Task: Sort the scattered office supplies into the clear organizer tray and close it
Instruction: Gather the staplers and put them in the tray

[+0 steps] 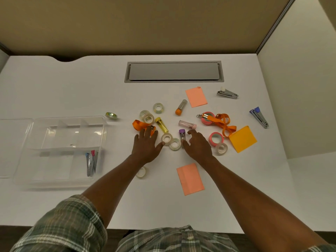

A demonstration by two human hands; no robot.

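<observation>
- My left hand (145, 145) lies flat with fingers spread, fingertips on the orange lanyard (139, 125) and thumb touching a clear tape roll (169, 135).
- My right hand (198, 145) has loosely bent fingers holding nothing, thumb beside the purple-capped tube (182, 132).
- The clear organizer tray (60, 184) sits open at the left of the desk (72, 91).

The desk (72, 84) bears a clear organizer tray (54, 183), tape rolls (158, 108), capped tubes (161, 125), sticky notes (196, 96), lanyards (224, 124) and staple removers (227, 93).

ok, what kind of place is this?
Probably an office cubicle desk: white desktop with a recessed grey cable hatch, tan partition panels behind and on the right.
</observation>
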